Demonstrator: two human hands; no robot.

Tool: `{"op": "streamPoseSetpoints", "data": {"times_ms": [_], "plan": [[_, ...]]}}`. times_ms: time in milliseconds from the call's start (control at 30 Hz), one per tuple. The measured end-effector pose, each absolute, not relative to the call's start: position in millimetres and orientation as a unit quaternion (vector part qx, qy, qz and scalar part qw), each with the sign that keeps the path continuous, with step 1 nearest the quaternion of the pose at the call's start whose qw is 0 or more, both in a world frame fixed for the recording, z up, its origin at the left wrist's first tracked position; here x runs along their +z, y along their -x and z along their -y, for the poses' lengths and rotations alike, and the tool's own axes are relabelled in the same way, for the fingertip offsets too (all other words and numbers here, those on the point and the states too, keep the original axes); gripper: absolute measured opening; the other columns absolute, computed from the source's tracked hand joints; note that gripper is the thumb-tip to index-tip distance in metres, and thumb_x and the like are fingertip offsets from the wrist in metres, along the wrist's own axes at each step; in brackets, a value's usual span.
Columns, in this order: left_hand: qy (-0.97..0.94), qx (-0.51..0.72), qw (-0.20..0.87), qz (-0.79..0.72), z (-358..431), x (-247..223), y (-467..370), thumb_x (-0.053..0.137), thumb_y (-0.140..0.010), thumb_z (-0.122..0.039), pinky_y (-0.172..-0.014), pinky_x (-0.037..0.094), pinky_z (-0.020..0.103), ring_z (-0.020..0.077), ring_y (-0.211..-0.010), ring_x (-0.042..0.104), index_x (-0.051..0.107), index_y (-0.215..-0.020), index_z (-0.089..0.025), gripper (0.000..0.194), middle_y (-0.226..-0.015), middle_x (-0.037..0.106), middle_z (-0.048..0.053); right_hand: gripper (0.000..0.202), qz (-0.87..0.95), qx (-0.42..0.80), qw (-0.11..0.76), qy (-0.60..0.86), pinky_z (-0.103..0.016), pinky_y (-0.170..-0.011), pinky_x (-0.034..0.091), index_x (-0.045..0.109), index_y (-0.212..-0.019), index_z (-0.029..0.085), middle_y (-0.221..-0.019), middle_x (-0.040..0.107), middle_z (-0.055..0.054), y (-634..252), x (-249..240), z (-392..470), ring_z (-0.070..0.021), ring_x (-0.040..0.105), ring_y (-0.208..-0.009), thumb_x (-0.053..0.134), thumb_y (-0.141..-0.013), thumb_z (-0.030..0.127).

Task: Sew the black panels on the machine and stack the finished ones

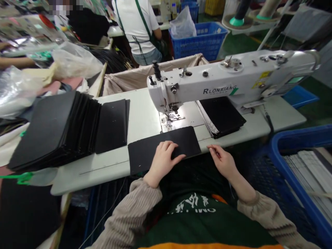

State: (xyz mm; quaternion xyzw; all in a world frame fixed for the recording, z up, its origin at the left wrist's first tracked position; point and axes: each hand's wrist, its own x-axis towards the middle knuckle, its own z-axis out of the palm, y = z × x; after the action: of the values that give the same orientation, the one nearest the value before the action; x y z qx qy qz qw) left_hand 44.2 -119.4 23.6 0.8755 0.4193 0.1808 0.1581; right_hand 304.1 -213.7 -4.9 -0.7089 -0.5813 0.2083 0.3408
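Note:
A flat black panel (145, 149) lies on the sewing machine's pale table, its far edge close to the lit needle area. My left hand (166, 157) rests on top of this panel with the thumb held apart from the fingers. Just right of the panel, at the table's front edge, my right hand (221, 159) has its fingertips pinched together. Whether anything small sits in that pinch I cannot make out. The white sewing machine (192, 86) stands beyond both hands. Under its arm is a stack of black panels (223, 112) with pale edges on the left side.
A tall pile of black panels (49, 124) and a lower pair of panels (112, 124) occupy the table's left side. A blue crate (278, 155) with grey pieces stands at right. Behind the machine are a blue basket (197, 45) and a person in white (138, 27).

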Motion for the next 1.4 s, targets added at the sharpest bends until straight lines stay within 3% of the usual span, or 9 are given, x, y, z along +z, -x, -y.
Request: {"op": "streamPoseSetpoints", "data": {"times_ms": [67, 133, 200, 300, 567, 1033, 1167, 1300, 1400], "plan": [[-0.895, 0.176, 0.165, -0.376, 127.9, 17.4, -73.0, 0.066, -0.086, -0.050, -0.092, 0.046, 0.043, 0.0275, -0.107, 0.053, 0.056, -0.125, -0.022, 0.049, -0.115, 0.060, 0.009, 0.030, 0.582, 0.203, 0.301, 0.728, -0.030, -0.074, 0.050, 0.061, -0.110, 0.023, -0.096, 0.073, -0.004, -304.6, -5.3, 221.5, -0.0198, 0.069, -0.082, 0.045, -0.096, 0.046], [-0.910, 0.168, 0.159, -0.343, 134.9, 7.1, -94.2, 0.062, -0.091, -0.042, -0.087, 0.046, 0.041, 0.0258, -0.103, 0.052, 0.057, -0.124, -0.022, 0.039, -0.114, 0.060, 0.009, 0.030, 0.593, 0.202, 0.260, 0.735, -0.029, -0.067, 0.048, 0.058, -0.109, 0.024, -0.090, 0.072, -0.003, -303.8, -5.6, 226.4, -0.0196, 0.068, -0.076, 0.042, -0.097, 0.047], [-0.916, 0.168, 0.143, -0.334, 138.2, -3.3, -106.4, 0.053, -0.097, -0.032, -0.081, 0.044, 0.039, 0.0239, -0.097, 0.052, 0.063, -0.110, -0.022, 0.020, -0.106, 0.061, 0.008, 0.030, 0.606, 0.200, 0.233, 0.734, -0.028, -0.062, 0.045, 0.056, -0.108, 0.023, -0.087, 0.071, -0.002, -302.5, -6.4, 229.0, -0.0192, 0.067, -0.072, 0.038, -0.099, 0.045], [-0.911, 0.173, 0.136, -0.350, 138.1, -11.8, -112.4, 0.047, -0.100, -0.029, -0.078, 0.043, 0.039, 0.0228, -0.090, 0.051, 0.063, -0.090, -0.020, 0.021, -0.093, 0.061, 0.006, 0.027, 0.621, 0.194, 0.212, 0.729, -0.027, -0.057, 0.039, 0.056, -0.103, 0.023, -0.081, 0.069, -0.002, -299.0, -8.1, 229.5, -0.0182, 0.065, -0.067, 0.038, -0.099, 0.043], [-0.881, 0.198, 0.222, -0.368, 138.8, -3.0, -110.3, 0.051, -0.098, -0.026, -0.084, 0.043, 0.039, 0.0217, -0.095, 0.053, 0.059, -0.094, -0.020, 0.010, -0.097, 0.062, 0.005, 0.023, 0.663, 0.194, 0.182, 0.700, -0.027, -0.056, 0.033, 0.055, -0.095, 0.022, -0.080, 0.070, -0.002, -287.1, -8.5, 221.0, -0.0176, 0.064, -0.067, 0.040, -0.099, 0.039], [-0.882, 0.213, 0.286, -0.309, 136.0, 11.8, -83.0, 0.048, -0.099, -0.026, -0.093, 0.046, 0.037, 0.0194, -0.101, 0.056, 0.061, -0.096, -0.021, 0.014, -0.100, 0.065, 0.005, 0.029, 0.641, 0.172, 0.154, 0.732, -0.028, -0.053, 0.033, 0.058, -0.090, 0.024, -0.068, 0.066, 0.001, -289.7, -7.1, 210.9, -0.0179, 0.064, -0.061, 0.036, -0.101, 0.039], [-0.901, 0.180, 0.257, -0.301, 131.3, 23.6, -12.6, 0.060, -0.092, -0.038, -0.101, 0.046, 0.043, 0.0235, -0.109, 0.057, 0.063, -0.088, -0.023, 0.016, -0.106, 0.066, 0.006, 0.029, 0.636, 0.151, 0.224, 0.723, -0.027, -0.061, 0.045, 0.059, -0.102, 0.022, -0.089, 0.068, -0.004, -297.4, -3.5, 205.6, -0.0190, 0.066, -0.076, 0.048, -0.095, 0.048], [-0.867, 0.150, 0.188, -0.436, 132.7, 21.4, 64.9, 0.060, -0.089, -0.044, -0.115, 0.033, 0.054, 0.0305, -0.138, 0.042, 0.058, -0.126, -0.028, 0.041, -0.142, 0.052, 0.007, 0.030, 0.707, 0.144, 0.221, 0.656, -0.029, -0.068, 0.052, 0.060, -0.120, 0.026, -0.129, 0.061, -0.007, -293.8, 0.8, 192.9, -0.0201, 0.066, -0.094, 0.054, -0.092, 0.036], [-0.830, 0.150, 0.246, -0.478, 139.4, 23.4, 107.0, 0.049, -0.095, -0.039, -0.118, 0.028, 0.056, 0.0279, -0.136, 0.046, 0.062, -0.125, -0.030, 0.034, -0.138, 0.059, 0.003, 0.026, 0.729, 0.203, 0.257, 0.601, -0.030, -0.077, 0.053, 0.064, -0.115, 0.026, -0.131, 0.062, -0.005, -289.4, 9.6, 179.8, -0.0198, 0.065, -0.099, 0.050, -0.093, 0.027]]}}
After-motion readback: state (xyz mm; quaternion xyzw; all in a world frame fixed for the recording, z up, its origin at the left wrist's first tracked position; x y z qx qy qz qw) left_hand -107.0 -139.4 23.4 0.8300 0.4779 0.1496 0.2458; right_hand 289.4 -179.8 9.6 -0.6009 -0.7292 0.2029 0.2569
